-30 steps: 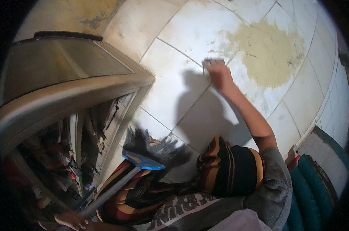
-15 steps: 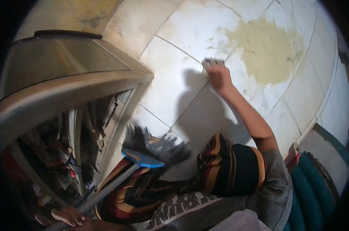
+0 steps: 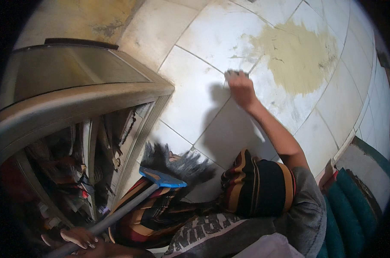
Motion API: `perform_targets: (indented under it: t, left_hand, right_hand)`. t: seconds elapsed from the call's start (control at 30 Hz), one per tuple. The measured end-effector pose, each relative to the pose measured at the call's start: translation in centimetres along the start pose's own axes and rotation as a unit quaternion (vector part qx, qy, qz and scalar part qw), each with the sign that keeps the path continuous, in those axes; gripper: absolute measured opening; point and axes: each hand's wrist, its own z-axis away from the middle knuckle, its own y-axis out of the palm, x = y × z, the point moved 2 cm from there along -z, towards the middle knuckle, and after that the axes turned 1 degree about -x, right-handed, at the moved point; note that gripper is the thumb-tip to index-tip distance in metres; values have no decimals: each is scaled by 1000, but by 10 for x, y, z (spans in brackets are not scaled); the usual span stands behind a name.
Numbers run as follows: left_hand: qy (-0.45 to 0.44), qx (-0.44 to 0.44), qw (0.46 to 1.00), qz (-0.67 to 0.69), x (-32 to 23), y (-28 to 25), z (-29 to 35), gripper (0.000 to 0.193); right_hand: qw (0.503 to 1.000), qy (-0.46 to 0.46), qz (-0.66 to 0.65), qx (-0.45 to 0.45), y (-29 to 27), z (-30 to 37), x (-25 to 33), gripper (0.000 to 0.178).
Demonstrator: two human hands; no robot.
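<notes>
My left hand point(image 3: 79, 240), at the lower left, is closed around the grey handle of a broom point(image 3: 162, 177). The broom has a blue head, and its dark, splayed bristles point away from me. My right hand point(image 3: 241, 91) reaches forward over the white tiled floor point(image 3: 190, 86), fingers bent down over a small dark, flat-edged thing pressed near a tile joint. Most of that thing is hidden under the fingers, so I cannot tell its kind. Right of this hand, a rough yellowish-beige smear point(image 3: 296, 56) covers several tiles.
A wooden cabinet point(image 3: 87, 94) with a glass pane and cluttered inside stands at the left. Toes point(image 3: 174, 157) show beside the bristles. My knee in striped cloth point(image 3: 259, 187) is bent below my right arm. Teal padded cushions point(image 3: 347, 215) lie at the right edge.
My right hand has shifted very slightly on the floor with the small dark thing under its fingers. The left hand stays on the broom handle; the whole view has moved a little.
</notes>
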Motion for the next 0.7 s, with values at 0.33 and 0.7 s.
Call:
perform_targets:
  t: [0.33,0.7]
  left_hand:
    - [5,8,1000,19,-23,-4,-8,57]
    - [-4,-23,999,35,-35,-8,-4,57]
  right_hand:
    - [1000,24,-6,-2,-14,-1,10,21]
    - [994,-28,34,-103,-27,-13,1,20]
